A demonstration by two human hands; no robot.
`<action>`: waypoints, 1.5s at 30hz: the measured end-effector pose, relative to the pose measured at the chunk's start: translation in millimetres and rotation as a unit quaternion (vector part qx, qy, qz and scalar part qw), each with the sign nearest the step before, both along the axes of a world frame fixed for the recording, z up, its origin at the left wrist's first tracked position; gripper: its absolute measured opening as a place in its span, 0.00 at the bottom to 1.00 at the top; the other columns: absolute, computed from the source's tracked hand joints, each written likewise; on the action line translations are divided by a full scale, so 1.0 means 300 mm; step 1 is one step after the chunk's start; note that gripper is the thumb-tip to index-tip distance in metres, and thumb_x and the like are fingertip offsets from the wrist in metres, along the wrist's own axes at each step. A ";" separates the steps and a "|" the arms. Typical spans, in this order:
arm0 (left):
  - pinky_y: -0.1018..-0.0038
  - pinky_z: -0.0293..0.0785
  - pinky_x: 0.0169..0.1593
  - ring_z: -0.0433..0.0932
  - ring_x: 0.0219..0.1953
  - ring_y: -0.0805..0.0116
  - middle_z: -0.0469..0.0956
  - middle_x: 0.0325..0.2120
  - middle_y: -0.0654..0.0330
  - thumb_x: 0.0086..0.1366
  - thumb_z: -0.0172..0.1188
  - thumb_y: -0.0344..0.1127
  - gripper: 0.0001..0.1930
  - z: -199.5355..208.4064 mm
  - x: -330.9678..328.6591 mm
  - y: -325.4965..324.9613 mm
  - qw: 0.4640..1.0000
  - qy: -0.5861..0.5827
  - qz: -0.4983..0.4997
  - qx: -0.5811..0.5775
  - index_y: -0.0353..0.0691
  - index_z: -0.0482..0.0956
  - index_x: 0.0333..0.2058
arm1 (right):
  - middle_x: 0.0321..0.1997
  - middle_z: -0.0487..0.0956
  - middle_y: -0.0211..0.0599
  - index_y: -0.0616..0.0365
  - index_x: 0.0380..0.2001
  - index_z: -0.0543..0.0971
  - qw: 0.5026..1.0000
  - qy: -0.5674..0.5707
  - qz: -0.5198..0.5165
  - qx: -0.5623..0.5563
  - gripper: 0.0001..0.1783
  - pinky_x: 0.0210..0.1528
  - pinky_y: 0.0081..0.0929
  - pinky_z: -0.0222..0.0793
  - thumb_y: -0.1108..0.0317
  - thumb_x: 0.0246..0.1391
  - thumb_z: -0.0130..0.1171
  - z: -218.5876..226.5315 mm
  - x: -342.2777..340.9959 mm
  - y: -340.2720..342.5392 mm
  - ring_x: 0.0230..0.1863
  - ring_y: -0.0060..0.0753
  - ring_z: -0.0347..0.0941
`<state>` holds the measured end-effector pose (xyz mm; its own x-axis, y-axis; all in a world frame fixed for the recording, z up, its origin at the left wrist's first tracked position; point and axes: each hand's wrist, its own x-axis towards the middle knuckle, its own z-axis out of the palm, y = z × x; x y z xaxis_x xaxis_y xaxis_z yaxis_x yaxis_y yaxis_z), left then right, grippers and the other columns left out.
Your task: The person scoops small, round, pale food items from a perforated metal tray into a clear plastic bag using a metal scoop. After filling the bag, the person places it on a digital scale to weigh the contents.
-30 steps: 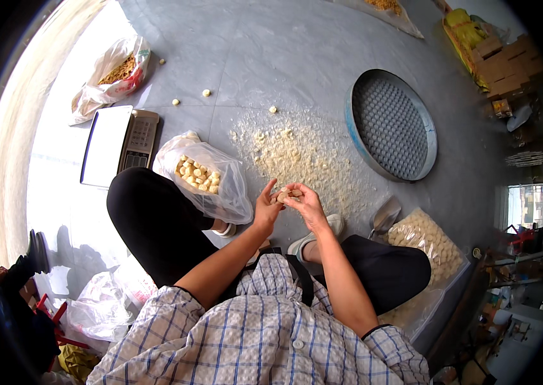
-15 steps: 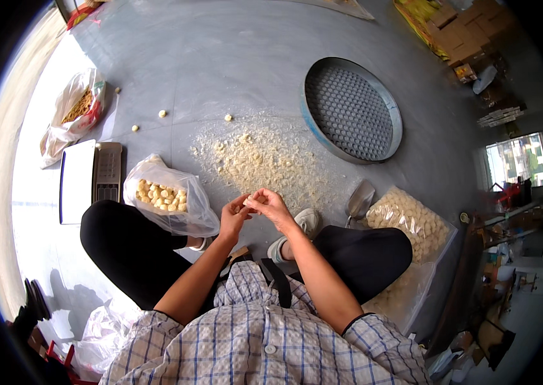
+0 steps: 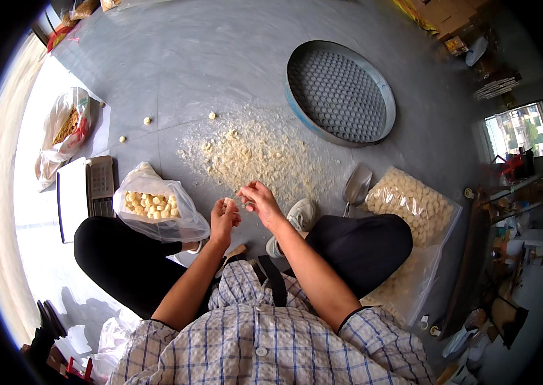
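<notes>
My left hand point(image 3: 223, 221) is closed, with a small pale piece showing at its fingertips. Just to its right, my right hand point(image 3: 260, 201) is raised with curled fingers pressed together; whether anything is in them is too small to make out. The hands are slightly apart. Beyond them a loose pile of cream-coloured crumbs and chunks point(image 3: 242, 154) spreads over the grey floor. To the left of my left hand, a clear plastic bag point(image 3: 192, 215) lies open with several round pale yellow pieces point(image 3: 151, 205) inside.
A large round sieve point(image 3: 342, 96) lies beyond at the right. A metal scoop point(image 3: 357, 183) is beside a big clear bag of pale pieces point(image 3: 406, 204) by my right knee. At the left are a scale point(image 3: 100, 183) and a white bag of brown pieces point(image 3: 66, 128). Several stray pieces dot the floor.
My hands have come apart; the right has risen a little and the left has shifted slightly left. The whole view has shifted a bit.
</notes>
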<state>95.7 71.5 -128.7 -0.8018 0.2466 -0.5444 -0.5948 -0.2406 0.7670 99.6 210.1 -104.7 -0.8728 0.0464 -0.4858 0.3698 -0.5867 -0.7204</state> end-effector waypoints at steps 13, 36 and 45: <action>0.80 0.60 0.15 0.65 0.12 0.75 0.67 0.16 0.63 0.62 0.50 0.52 0.19 -0.046 -0.014 -0.040 0.992 -0.091 -0.082 -0.020 0.40 0.65 0.31 | 0.22 0.74 0.29 0.59 0.31 0.78 0.937 0.084 0.162 0.299 0.09 0.20 0.19 0.61 0.65 0.50 0.58 -0.018 0.007 -0.031 0.24 0.20 0.69; 0.75 0.69 0.38 0.72 0.36 0.68 0.72 0.39 0.59 0.66 0.42 0.49 0.19 -0.071 -0.001 -0.017 0.965 -0.162 0.055 0.197 0.41 0.65 0.46 | 0.27 0.75 0.39 0.66 0.42 0.72 0.911 0.100 0.174 0.361 0.18 0.29 0.24 0.66 0.66 0.49 0.57 0.035 -0.003 0.011 0.26 0.30 0.72; 0.75 0.71 0.39 0.73 0.34 0.68 0.74 0.38 0.55 0.65 0.48 0.36 0.15 0.122 -0.026 0.035 0.962 -0.125 0.098 0.222 0.35 0.68 0.47 | 0.19 0.68 0.23 0.64 0.43 0.72 0.948 -0.018 0.179 0.263 0.21 0.17 0.12 0.53 0.57 0.54 0.54 0.108 -0.021 0.056 0.17 0.10 0.58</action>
